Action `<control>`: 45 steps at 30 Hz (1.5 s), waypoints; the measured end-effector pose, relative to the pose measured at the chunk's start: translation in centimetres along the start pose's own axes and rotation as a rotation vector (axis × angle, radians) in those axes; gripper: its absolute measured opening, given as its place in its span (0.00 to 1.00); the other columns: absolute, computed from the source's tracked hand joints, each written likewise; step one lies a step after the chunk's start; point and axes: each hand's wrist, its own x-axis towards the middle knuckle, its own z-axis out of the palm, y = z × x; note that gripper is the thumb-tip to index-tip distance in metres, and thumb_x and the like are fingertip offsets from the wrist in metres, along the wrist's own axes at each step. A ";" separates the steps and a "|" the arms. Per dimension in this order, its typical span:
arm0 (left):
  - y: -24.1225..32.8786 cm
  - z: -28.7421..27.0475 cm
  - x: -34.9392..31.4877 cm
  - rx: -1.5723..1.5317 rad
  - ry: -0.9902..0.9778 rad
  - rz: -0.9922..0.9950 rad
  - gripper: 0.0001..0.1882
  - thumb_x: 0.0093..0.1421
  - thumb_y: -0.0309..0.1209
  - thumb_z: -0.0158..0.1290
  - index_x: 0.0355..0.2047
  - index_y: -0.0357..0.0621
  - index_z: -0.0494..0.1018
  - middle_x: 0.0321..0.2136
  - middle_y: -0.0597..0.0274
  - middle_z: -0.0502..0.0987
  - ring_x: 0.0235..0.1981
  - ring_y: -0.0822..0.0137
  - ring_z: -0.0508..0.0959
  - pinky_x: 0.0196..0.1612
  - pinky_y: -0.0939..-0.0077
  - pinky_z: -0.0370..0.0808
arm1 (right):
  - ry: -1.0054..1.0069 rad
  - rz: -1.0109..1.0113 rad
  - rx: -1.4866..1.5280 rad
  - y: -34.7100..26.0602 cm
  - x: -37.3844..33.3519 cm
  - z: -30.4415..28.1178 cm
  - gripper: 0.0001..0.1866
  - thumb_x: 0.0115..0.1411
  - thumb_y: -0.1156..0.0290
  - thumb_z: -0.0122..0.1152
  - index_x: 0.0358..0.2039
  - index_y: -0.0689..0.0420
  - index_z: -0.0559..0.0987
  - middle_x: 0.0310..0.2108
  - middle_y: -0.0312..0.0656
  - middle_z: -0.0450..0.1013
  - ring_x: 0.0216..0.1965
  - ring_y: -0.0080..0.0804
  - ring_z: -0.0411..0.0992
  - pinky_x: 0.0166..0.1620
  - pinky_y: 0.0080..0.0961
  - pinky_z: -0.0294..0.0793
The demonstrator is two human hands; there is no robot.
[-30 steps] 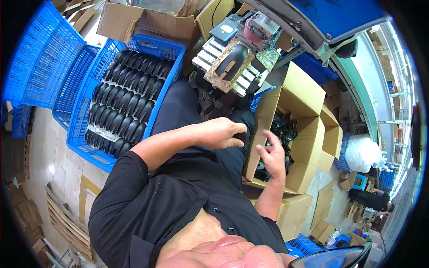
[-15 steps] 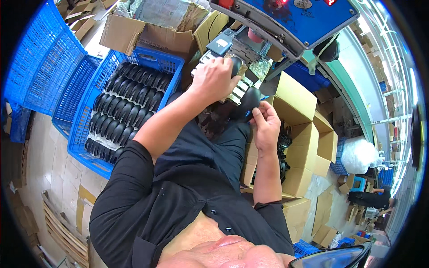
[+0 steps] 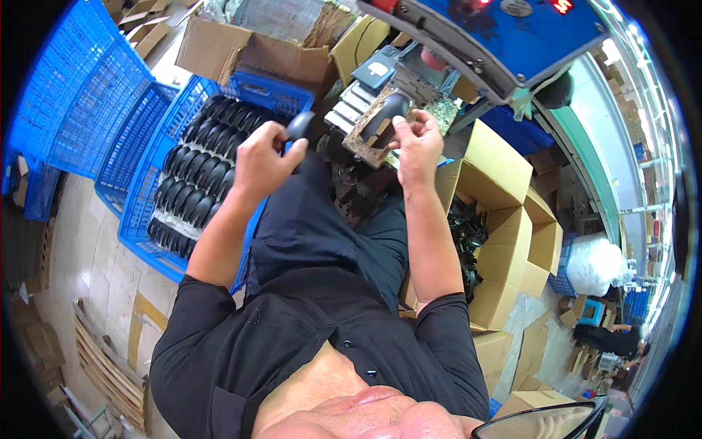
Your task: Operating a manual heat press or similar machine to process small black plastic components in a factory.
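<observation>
My left hand (image 3: pixel 265 157) pinches a glossy black curved plastic shell (image 3: pixel 300 126) between thumb and fingers, raised beside the blue crate (image 3: pixel 139 245). Rows of similar black shells (image 3: pixel 208 172) fill that crate, with pale layers between the rows. My right hand (image 3: pixel 419 146) is at the machine's fixture (image 3: pixel 365 135), its thumb and fingertips closed on the side of another black curved shell (image 3: pixel 395 107). That shell sits tilted over the fixture's worn, brownish frame. Its lower side is partly hidden by the fingers.
A blue machine panel (image 3: pixel 541 29) with red lights overhangs the fixture. A phone-like dark block (image 3: pixel 375 67) lies behind it. On the right stands an open carton (image 3: pixel 497 241) holding black parts. Stacked blue crates (image 3: pixel 62 95) and a torn carton (image 3: pixel 285 66) stand on the left.
My left hand has come away from the fixture toward the crate, carrying a black shell. My right hand has risen from near my lap to the fixture with a black shell.
</observation>
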 end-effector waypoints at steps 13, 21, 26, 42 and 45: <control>-18.0 -18.7 -12.8 0.851 -0.531 -0.560 0.19 0.55 0.42 0.67 0.41 0.43 0.81 0.38 0.47 0.86 0.44 0.45 0.86 0.47 0.50 0.83 | 0.086 0.307 -0.870 14.7 -10.8 -36.6 0.27 0.67 0.74 0.70 0.64 0.68 0.74 0.51 0.44 0.77 0.48 0.35 0.76 0.52 0.30 0.76; -23.2 -16.0 -16.3 0.962 -0.699 -0.462 0.16 0.53 0.34 0.66 0.41 0.41 0.79 0.39 0.49 0.86 0.45 0.43 0.85 0.49 0.48 0.84 | -0.140 0.756 -0.672 24.0 -20.4 -44.7 0.35 0.60 0.76 0.75 0.67 0.66 0.73 0.61 0.49 0.78 0.60 0.40 0.75 0.64 0.36 0.74; -24.7 -15.1 -17.4 0.982 -0.682 -0.481 0.16 0.53 0.31 0.65 0.42 0.42 0.83 0.45 0.49 0.86 0.51 0.48 0.85 0.53 0.53 0.84 | -0.131 0.830 -0.598 26.0 -21.7 -43.0 0.28 0.59 0.74 0.77 0.60 0.64 0.80 0.54 0.47 0.83 0.53 0.39 0.80 0.57 0.36 0.78; -15.5 -8.6 -16.0 0.618 -0.328 -0.128 0.14 0.62 0.41 0.64 0.33 0.42 0.77 0.35 0.50 0.82 0.41 0.47 0.84 0.43 0.51 0.83 | -0.155 0.431 -1.428 14.3 -19.7 -38.7 0.15 0.60 0.71 0.73 0.45 0.65 0.87 0.35 0.54 0.85 0.37 0.46 0.83 0.46 0.38 0.80; -9.5 -4.4 -15.4 0.291 -0.227 0.136 0.10 0.58 0.35 0.67 0.32 0.45 0.78 0.32 0.56 0.82 0.36 0.51 0.84 0.40 0.58 0.83 | -0.116 0.344 -1.443 12.5 -19.1 -37.9 0.19 0.64 0.67 0.73 0.48 0.70 0.86 0.33 0.55 0.84 0.37 0.44 0.82 0.46 0.39 0.80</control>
